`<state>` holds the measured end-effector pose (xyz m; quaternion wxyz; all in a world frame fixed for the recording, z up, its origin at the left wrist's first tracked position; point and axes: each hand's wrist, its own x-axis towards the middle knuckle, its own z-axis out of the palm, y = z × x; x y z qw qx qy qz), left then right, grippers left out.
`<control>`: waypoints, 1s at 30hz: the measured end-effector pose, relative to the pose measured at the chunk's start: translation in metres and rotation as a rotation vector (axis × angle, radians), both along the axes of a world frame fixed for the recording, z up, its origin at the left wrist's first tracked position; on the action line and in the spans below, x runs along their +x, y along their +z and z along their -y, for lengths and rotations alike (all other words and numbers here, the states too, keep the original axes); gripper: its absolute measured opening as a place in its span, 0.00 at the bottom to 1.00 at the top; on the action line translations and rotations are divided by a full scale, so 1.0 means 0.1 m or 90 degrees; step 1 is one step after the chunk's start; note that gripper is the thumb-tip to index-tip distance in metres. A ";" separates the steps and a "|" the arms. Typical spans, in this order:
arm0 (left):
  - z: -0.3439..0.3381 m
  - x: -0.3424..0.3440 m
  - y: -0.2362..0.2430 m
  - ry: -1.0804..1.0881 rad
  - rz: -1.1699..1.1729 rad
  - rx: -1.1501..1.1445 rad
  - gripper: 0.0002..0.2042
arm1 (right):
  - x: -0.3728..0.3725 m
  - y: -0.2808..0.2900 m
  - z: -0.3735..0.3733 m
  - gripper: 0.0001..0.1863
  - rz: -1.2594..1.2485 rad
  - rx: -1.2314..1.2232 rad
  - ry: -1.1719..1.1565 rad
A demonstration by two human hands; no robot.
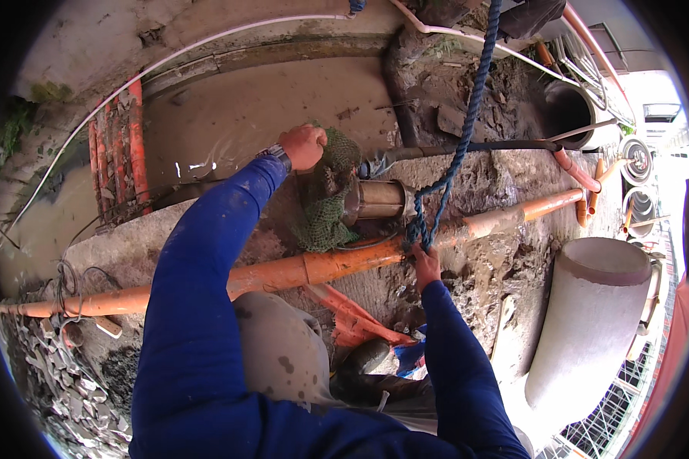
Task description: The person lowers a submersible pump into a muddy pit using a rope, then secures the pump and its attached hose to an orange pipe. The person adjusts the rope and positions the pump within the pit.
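My left hand (302, 147) is closed on green mesh netting (325, 218), which hangs over the end of a muddy metal cylinder (379, 203) on the concrete ledge. My right hand (425, 264) grips a blue rope (471, 99) that runs up out of view and is knotted just above my fingers, near the cylinder's right end. A long orange pipe (341, 256) crosses below the cylinder, just behind my right hand. A dark hose (497, 145) runs above it toward the right.
Muddy water (260, 96) fills a channel beyond the ledge (130, 245), with orange pipes (138, 145) at left. A large concrete pipe (597, 329) stands at right, and a dark pipe opening (566, 111) lies behind. Torn orange sheeting (360, 317) and rubble (61, 375) lie nearer.
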<state>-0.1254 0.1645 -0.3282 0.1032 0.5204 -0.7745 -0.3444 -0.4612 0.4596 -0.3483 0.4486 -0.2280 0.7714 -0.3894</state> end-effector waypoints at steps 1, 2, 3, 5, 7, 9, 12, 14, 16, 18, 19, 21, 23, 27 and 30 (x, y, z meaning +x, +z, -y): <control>0.15 0.13 -0.24 -0.009 0.025 0.059 0.13 | 0.04 0.01 0.05 0.14 0.001 0.000 0.015; 0.22 0.14 -0.36 -0.016 0.035 0.120 0.18 | 0.05 0.03 0.06 0.14 0.014 0.012 0.015; 0.29 0.13 -0.40 -0.027 0.042 0.177 0.23 | 0.05 0.04 0.08 0.14 0.024 0.022 0.012; 0.30 0.09 -0.51 0.000 0.032 0.258 0.33 | 0.07 0.07 0.09 0.15 0.049 0.025 -0.010; 0.18 -0.10 -0.56 0.066 -0.012 0.309 0.43 | 0.08 0.07 0.07 0.16 0.072 0.015 -0.053; 0.06 -0.32 -0.53 0.058 -0.015 0.326 0.46 | 0.08 0.14 0.07 0.16 0.042 0.048 -0.087; 0.08 -0.50 -0.65 -0.066 0.094 0.229 0.32 | 0.22 0.30 0.23 0.15 0.055 -0.010 -0.121; 0.21 -0.49 -0.83 -0.304 0.209 0.089 0.22 | 0.25 0.36 0.38 0.14 0.094 -0.108 -0.107; 0.14 -0.60 -0.73 -0.312 0.244 0.028 0.16 | 0.20 0.38 0.39 0.13 0.064 -0.119 -0.112; 0.11 -0.58 -0.77 -0.297 0.202 -0.023 0.16 | 0.23 0.41 0.42 0.13 0.053 -0.126 -0.130; 0.08 -0.50 -0.81 -0.188 0.143 0.000 0.17 | 0.33 0.45 0.44 0.14 0.034 -0.097 -0.161; 0.01 -0.40 -0.82 0.021 0.018 0.044 0.18 | 0.38 0.56 0.44 0.12 0.109 -0.182 -0.194; 0.02 -0.33 -0.76 0.011 0.011 0.073 0.20 | 0.35 0.68 0.39 0.11 0.134 -0.217 -0.205; -0.02 -0.20 -0.71 0.038 0.003 0.077 0.24 | 0.52 1.02 0.44 0.12 0.155 -0.271 -0.216; -0.12 -0.07 -0.76 0.023 0.032 0.048 0.25 | 0.65 1.06 0.36 0.10 0.120 -0.271 -0.182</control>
